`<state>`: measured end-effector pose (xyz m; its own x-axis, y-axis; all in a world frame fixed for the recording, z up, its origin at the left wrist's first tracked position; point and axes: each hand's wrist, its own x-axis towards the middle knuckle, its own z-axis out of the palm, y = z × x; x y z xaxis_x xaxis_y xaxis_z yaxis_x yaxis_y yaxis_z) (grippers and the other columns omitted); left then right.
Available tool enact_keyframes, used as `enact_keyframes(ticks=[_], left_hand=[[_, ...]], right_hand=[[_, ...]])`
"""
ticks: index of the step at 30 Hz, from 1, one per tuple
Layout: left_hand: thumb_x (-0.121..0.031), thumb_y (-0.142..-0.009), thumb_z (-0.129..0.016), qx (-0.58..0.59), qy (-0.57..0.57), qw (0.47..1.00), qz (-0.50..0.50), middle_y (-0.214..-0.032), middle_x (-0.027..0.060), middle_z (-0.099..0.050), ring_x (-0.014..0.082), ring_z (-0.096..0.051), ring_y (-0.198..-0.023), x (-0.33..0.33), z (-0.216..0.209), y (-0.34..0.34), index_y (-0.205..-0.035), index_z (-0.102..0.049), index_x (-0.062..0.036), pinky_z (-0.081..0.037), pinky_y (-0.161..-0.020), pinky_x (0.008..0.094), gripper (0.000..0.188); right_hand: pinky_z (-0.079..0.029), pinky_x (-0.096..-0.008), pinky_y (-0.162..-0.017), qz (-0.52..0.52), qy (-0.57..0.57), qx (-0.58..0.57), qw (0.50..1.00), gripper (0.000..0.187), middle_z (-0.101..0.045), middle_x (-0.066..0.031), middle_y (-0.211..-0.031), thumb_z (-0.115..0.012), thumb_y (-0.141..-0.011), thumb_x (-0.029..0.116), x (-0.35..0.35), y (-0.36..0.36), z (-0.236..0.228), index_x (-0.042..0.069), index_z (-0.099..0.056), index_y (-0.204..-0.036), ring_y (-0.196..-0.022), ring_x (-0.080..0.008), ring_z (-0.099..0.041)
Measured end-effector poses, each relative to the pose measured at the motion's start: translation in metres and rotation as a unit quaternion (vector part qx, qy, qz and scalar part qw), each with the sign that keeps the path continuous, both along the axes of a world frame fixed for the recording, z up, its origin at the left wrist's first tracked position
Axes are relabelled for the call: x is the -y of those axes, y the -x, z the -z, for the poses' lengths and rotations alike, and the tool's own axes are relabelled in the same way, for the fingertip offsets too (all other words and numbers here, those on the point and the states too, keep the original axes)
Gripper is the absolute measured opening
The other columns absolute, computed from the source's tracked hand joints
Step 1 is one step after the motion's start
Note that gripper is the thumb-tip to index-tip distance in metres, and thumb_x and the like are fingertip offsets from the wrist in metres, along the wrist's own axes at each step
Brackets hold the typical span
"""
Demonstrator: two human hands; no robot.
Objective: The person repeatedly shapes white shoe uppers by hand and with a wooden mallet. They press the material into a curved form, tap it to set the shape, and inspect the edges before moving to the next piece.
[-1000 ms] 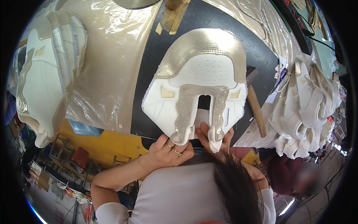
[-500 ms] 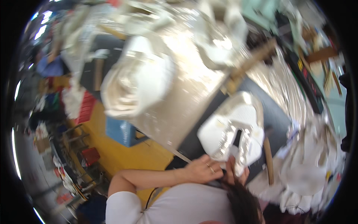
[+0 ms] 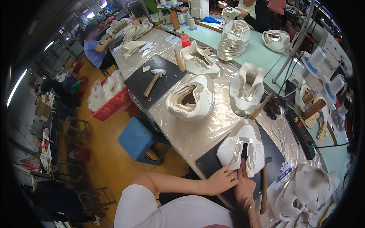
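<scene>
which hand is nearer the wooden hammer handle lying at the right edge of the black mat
Right. The right hand rests on the white shoe upper, just left of the wooden hammer handle. The left hand lies farther left on the black mat.

We note bright, even overhead light; glare on the plastic table cover (image 3: 197, 133); fisheye bending, dark vignette at edges.

The right hand (image 3: 244, 185) hides the near edge of the white shoe upper (image 3: 243, 150); its fingertips — and any grip — cannot be made out; lower-right stacks blur at the rim.
</scene>
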<state>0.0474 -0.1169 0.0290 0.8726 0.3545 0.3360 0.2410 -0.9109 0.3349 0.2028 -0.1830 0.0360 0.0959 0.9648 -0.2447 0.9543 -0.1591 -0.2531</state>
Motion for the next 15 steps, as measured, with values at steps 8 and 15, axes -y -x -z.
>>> enact_keyframes(ticks=[8,15], left_hand=[[-0.020,-0.098,-0.058,0.475,0.248,0.806,0.250,-0.106,0.0161,-0.068,0.0311,-0.066,-0.087,-0.015,-0.163,0.030,-0.109,-0.059,-0.0035,-0.050,-0.072,0.0483,0.020],[-0.021,-0.100,-0.054,0.643,0.285,0.586,0.402,-0.104,0.0063,-0.060,0.0226,-0.055,-0.098,0.033,-0.207,0.048,-0.119,-0.052,-0.0094,-0.054,-0.086,0.0383,0.022]], right_hand=[[-0.054,-0.0414,-0.055,-0.022,-0.113,0.014,0.993,0.050,-0.044,-0.0090,-0.153,-0.055,-0.084,0.009,0.005,0.002,0.011,0.005,-0.051,-0.134,-0.072,-0.0294,-0.070],[-0.054,-0.0389,-0.057,-0.009,-0.171,0.048,0.984,0.048,-0.043,-0.0071,-0.153,-0.054,-0.079,0.000,0.006,0.009,0.018,0.008,-0.058,-0.126,-0.081,-0.0291,-0.069]])
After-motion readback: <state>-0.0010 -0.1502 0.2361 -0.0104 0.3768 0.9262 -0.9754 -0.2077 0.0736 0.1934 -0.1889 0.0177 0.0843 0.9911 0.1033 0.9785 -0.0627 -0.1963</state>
